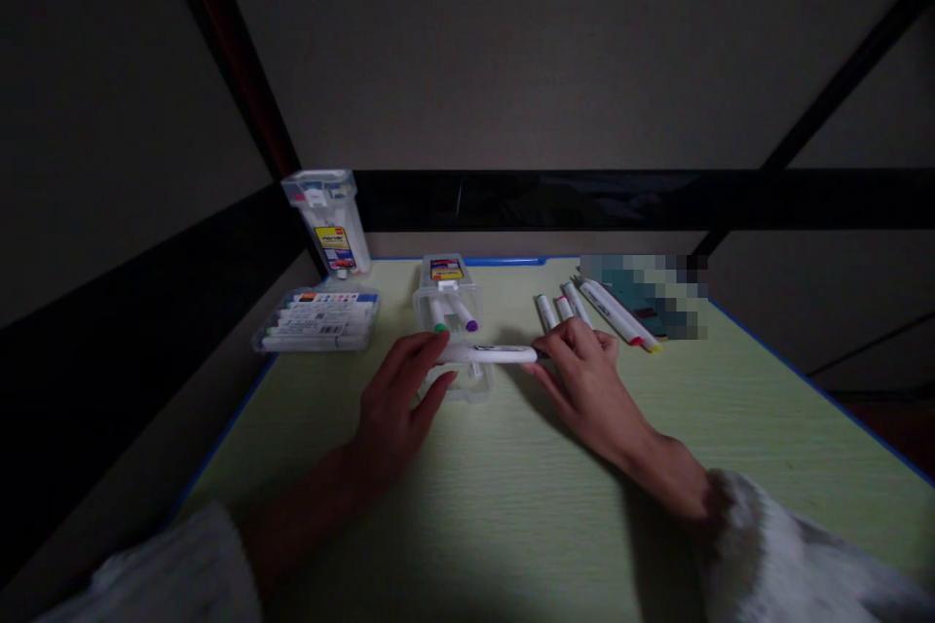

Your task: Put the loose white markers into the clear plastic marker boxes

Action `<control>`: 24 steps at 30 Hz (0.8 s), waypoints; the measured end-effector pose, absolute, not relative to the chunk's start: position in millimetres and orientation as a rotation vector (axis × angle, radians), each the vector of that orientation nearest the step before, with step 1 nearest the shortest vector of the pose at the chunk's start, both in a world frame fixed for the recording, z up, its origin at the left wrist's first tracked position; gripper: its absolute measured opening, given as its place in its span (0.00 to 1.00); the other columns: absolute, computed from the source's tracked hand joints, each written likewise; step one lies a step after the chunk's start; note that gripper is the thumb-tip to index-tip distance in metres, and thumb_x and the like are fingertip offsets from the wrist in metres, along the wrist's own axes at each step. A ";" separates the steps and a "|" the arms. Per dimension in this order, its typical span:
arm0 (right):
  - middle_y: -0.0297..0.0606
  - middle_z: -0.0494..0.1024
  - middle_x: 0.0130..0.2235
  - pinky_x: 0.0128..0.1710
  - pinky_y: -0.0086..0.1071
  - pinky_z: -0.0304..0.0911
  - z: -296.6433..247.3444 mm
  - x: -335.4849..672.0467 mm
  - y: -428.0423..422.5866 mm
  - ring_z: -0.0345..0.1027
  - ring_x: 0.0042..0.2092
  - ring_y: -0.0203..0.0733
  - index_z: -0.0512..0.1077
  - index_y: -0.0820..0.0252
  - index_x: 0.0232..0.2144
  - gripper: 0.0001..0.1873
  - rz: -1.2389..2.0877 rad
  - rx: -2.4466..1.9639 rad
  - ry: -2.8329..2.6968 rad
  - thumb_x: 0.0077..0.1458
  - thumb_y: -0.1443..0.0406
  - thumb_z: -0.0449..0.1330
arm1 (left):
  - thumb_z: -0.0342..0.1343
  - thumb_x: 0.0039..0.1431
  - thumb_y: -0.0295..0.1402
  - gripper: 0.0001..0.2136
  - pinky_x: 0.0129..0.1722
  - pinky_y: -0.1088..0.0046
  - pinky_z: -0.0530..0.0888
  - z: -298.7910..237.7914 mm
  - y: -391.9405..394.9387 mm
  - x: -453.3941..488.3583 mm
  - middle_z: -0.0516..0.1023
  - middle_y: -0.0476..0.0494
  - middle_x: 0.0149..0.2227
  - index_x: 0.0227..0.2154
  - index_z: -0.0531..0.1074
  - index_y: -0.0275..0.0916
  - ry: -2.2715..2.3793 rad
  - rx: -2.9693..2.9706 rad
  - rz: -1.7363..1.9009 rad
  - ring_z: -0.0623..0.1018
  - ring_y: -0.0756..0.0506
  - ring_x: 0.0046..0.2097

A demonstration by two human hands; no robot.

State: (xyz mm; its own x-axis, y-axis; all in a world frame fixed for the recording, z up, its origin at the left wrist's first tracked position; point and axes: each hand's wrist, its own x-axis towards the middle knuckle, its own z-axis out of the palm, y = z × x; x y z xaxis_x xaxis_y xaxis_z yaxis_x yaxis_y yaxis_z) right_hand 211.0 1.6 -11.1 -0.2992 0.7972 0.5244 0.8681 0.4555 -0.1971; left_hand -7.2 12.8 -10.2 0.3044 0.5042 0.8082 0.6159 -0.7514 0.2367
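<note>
A white marker (504, 353) lies level across the space between my hands, with dark print on its barrel. My right hand (588, 389) pinches its right end, where a dark tip shows at the fingers. At the other end, the index finger of my left hand (394, 399) overlaps the barrel, while the thumb stands apart below it. Whether that finger presses on the marker is hard to see. Just beyond lies an opened clear plastic marker case (447, 297), holding a green-ended marker (438, 311) and a purple-ended marker (466, 313). Its lid (474, 394) is partly behind my left hand.
A closed case of markers (321, 319) lies at the left edge, and another case (332, 224) stands upright behind it. Several loose white markers (546, 311) lie beyond my right hand, beside a partly blurred dark green item (632, 297). The pale green table (497, 516) has blue edges.
</note>
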 end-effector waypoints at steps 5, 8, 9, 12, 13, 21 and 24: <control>0.40 0.64 0.34 0.38 0.39 0.49 -11.6 211.4 2.0 0.59 0.38 0.44 0.65 0.61 0.36 0.07 -0.223 -1.373 -2.095 0.58 0.64 0.50 | 0.51 0.58 0.27 0.10 0.38 0.77 0.73 -15.8 13.2 -7.0 0.72 0.46 0.36 0.42 0.68 0.38 -0.889 -2.567 -1.448 0.74 0.51 0.37; 0.40 0.64 0.34 0.38 0.39 0.49 -11.4 211.4 2.2 0.59 0.38 0.45 0.65 0.60 0.36 0.07 -0.242 -1.383 -2.070 0.58 0.64 0.50 | 0.52 0.57 0.27 0.09 0.35 0.79 0.73 -18.2 14.0 -6.8 0.72 0.46 0.34 0.41 0.69 0.36 -0.852 -2.630 -1.430 0.73 0.52 0.35; 0.40 0.64 0.34 0.38 0.39 0.49 -11.3 211.4 2.2 0.59 0.38 0.45 0.65 0.60 0.36 0.07 -0.241 -1.387 -2.067 0.57 0.64 0.50 | 0.52 0.57 0.27 0.09 0.34 0.79 0.73 -18.4 14.3 -6.8 0.72 0.47 0.33 0.41 0.69 0.36 -0.848 -2.637 -1.423 0.73 0.52 0.34; 0.40 0.64 0.34 0.38 0.39 0.49 -11.1 211.4 2.1 0.59 0.38 0.45 0.65 0.60 0.36 0.06 -0.233 -1.401 -2.065 0.57 0.64 0.51 | 0.52 0.57 0.27 0.08 0.32 0.79 0.72 -18.1 14.9 -6.8 0.71 0.47 0.31 0.40 0.69 0.35 -0.852 -2.651 -1.399 0.73 0.52 0.32; 0.40 0.64 0.34 0.38 0.39 0.49 -11.1 211.4 2.0 0.59 0.38 0.45 0.65 0.59 0.37 0.06 -0.229 -1.404 -2.063 0.57 0.64 0.51 | 0.52 0.57 0.27 0.08 0.31 0.78 0.72 -18.0 14.9 -6.8 0.71 0.46 0.31 0.40 0.69 0.35 -0.856 -2.651 -1.389 0.73 0.52 0.32; 0.40 0.64 0.35 0.38 0.39 0.48 -11.8 210.8 1.9 0.59 0.38 0.45 0.65 0.60 0.36 0.06 -0.225 -1.401 -2.051 0.57 0.64 0.51 | 0.52 0.57 0.27 0.05 0.30 0.75 0.73 -21.4 13.9 -7.3 0.72 0.45 0.30 0.37 0.69 0.35 -0.864 -2.640 -1.321 0.73 0.50 0.31; 0.41 0.64 0.35 0.38 0.39 0.49 -11.9 210.7 1.6 0.59 0.38 0.45 0.65 0.60 0.35 0.06 -0.223 -1.403 -2.051 0.56 0.65 0.52 | 0.52 0.57 0.27 0.05 0.31 0.75 0.73 -21.4 13.7 -7.4 0.72 0.45 0.31 0.36 0.68 0.36 -0.866 -2.652 -1.308 0.73 0.50 0.31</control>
